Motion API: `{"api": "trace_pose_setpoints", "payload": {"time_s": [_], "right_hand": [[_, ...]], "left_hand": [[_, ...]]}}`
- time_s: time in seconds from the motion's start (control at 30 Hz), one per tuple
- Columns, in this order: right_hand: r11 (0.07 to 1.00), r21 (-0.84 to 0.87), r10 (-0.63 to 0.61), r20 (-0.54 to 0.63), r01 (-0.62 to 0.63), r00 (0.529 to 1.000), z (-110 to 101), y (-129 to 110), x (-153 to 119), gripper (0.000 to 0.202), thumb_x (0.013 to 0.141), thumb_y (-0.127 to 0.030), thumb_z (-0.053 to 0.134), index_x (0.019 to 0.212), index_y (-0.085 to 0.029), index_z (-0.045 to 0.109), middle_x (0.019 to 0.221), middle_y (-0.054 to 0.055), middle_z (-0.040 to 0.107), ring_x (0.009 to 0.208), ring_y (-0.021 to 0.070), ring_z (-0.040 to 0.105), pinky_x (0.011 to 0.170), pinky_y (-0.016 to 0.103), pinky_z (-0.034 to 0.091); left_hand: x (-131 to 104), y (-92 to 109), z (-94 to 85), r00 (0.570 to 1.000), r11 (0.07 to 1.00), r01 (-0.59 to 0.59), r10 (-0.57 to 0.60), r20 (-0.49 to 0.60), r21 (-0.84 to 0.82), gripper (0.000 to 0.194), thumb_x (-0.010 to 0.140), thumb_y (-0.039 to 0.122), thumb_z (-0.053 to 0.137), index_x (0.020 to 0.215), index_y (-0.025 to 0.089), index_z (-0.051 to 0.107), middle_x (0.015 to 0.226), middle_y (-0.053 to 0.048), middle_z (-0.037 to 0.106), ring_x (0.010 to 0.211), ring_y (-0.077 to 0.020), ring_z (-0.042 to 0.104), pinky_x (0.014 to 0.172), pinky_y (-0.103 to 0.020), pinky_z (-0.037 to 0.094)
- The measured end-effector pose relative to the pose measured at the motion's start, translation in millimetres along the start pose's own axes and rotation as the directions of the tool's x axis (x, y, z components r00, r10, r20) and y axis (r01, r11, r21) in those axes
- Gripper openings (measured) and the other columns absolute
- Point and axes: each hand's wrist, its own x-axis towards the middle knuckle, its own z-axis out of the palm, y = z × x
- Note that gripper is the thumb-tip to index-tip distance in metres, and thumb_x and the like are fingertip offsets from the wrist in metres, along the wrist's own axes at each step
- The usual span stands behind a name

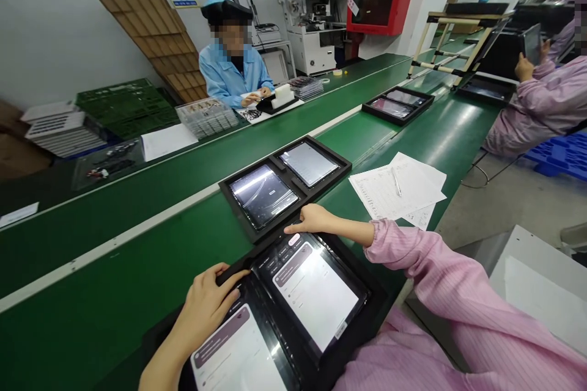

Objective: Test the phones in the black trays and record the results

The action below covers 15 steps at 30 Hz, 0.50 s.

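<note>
1. I see the left hand half open at the far edge of the black tray, over the left tablet's top; I can't tell whether it grips.
2. The right hand is curled at that edge, thumb out, above the right tablet; hidden fingers leave its hold unclear.
3. The left tablet's lower end is cut off.
4. Both screens' small print is unreadable.

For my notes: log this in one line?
Left fingers: at left tablet's top; right fingers: at right tablet's top; both: lit, in nearest tray
</note>
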Motion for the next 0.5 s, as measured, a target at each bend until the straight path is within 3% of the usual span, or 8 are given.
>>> {"api": "trace_pose_setpoints", "payload": {"time_s": [0.1,0.2,0.27,0.4,0.5], "right_hand": [[0.999,-0.027,-0.042,-0.014,0.041,0.999,5,1,-10,0.052,0.083,-0.061,0.074,0.093,-0.011,0.065,0.092,0.009,0.062,0.084,0.0222,0.06,0.068,0.025,0.046],[0.97,-0.212,-0.13,-0.041,0.119,0.991,20,4,-28,0.085,0.058,-0.057,0.092,0.118,-0.008,0.057,0.117,0.018,0.054,0.109,0.0327,0.052,0.087,0.038,0.048],[0.921,-0.363,-0.176,-0.06,0.143,0.983,32,6,-38,0.1,0.052,-0.056,0.095,0.127,-0.007,0.05,0.122,0.021,0.049,0.113,0.0367,0.048,0.091,0.046,0.046],[0.901,-0.418,-0.164,-0.087,0.114,0.983,44,9,-43,0.098,0.048,-0.054,0.098,0.123,-0.009,0.052,0.12,0.02,0.05,0.109,0.0369,0.048,0.089,0.045,0.044],[0.945,-0.315,-0.13,-0.123,0.086,0.984,38,11,-35,0.08,0.051,-0.041,0.099,0.114,-0.012,0.058,0.118,0.018,0.053,0.111,0.0372,0.049,0.089,0.046,0.046]], "left_hand": [[-3,6,-4.8,0.999,0.999,-0.025,0.025,0.026,-0.024,0.051,0.086,0.059,0.051,0.129,0.036,0.064,0.128,-0.013,0.047,0.123,-0.0361,0.041,0.101,-0.058,0.042],[-5,10,-3.2,0.999,0.999,-0.038,0.038,-0.002,-0.009,0.067,0.068,0.056,0.074,0.13,0.033,0.063,0.131,-0.013,0.045,0.125,-0.0395,0.038,0.1,-0.058,0.043],[-4,13,-0.9,0.999,0.999,-0.036,0.035,-0.035,-0.009,0.066,0.065,0.051,0.079,0.127,0.033,0.064,0.131,-0.012,0.045,0.125,-0.0388,0.038,0.099,-0.055,0.044],[3,23,-0.2,0.994,1.0,0.0,-0.003,-0.113,-0.029,0.028,0.088,0.035,0.062,0.115,0.034,0.071,0.121,-0.01,0.05,0.113,-0.0304,0.046,0.093,-0.046,0.047],[7,35,-2.5,0.985,0.994,0.09,-0.098,-0.143,-0.059,0.033,0.095,0.022,0.046,0.104,0.031,0.076,0.112,-0.01,0.052,0.105,-0.0276,0.048,0.089,-0.045,0.047]]}}
